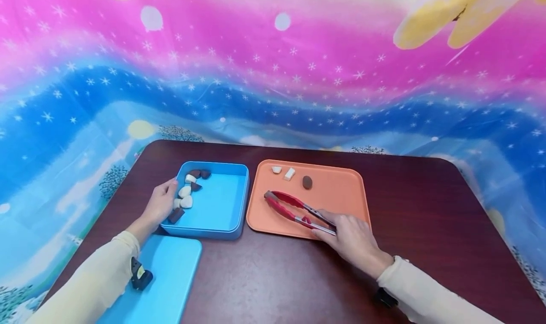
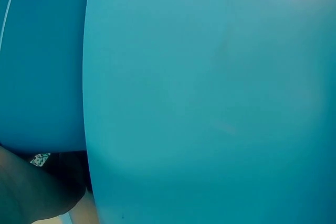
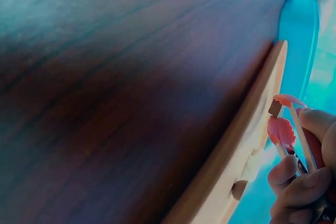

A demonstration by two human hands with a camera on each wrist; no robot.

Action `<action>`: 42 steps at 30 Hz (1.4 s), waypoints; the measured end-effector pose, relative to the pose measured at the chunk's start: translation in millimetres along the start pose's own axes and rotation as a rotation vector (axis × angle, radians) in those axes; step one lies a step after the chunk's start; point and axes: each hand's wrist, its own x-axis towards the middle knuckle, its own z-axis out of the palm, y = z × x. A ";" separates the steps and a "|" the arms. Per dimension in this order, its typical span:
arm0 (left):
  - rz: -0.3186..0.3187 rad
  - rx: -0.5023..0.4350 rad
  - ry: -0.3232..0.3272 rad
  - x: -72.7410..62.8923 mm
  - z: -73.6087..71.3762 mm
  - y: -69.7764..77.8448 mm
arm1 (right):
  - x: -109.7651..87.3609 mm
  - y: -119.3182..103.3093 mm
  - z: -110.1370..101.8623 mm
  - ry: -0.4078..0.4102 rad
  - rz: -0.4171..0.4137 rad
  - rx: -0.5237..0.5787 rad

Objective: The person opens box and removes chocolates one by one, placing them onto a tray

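In the head view my right hand (image 1: pixel 351 238) grips a pair of red-and-silver tongs (image 1: pixel 294 218) above the orange tray (image 1: pixel 313 230). Between the tong tips, a small brown piece (image 3: pixel 274 108) shows in the right wrist view. Two white pieces (image 1: pixel 289 174) and a dark brown oval piece (image 1: pixel 307 182) lie toward the tray's back. My left hand (image 1: pixel 161 202) holds the left wall of an open blue box (image 1: pixel 219 205). Several white and brown stone-like pieces (image 1: pixel 186 201) are gathered along that box's left side.
A flat blue lid (image 1: pixel 170 272) lies at the front left, below my left forearm. Box and tray stand side by side on a dark brown table (image 1: pixel 264 276). A colourful printed cloth (image 1: pixel 256 77) hangs behind the table and round its sides.
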 end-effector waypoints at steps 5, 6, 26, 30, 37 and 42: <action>-0.010 0.006 -0.008 -0.8 2.8 0.9 | -3.6 3.9 3.6 -0.017 0.001 -0.012; -0.008 0.007 -0.007 -0.9 3.2 1.3 | -4.2 4.4 4.4 -0.016 -0.002 -0.013; 0.007 -0.016 0.004 3.1 2.9 3.8 | 5.3 -0.4 -18.3 -0.029 0.063 0.052; 0.023 -0.001 0.012 4.6 -0.1 6.8 | 12.4 -7.4 -25.1 -0.005 0.053 0.081; -0.001 0.002 0.013 1.9 -2.3 3.6 | 20.3 -27.6 -19.0 -0.007 0.008 0.152; 0.007 0.006 0.032 1.6 0.1 -0.8 | 26.8 -45.6 -11.5 -0.017 -0.017 0.149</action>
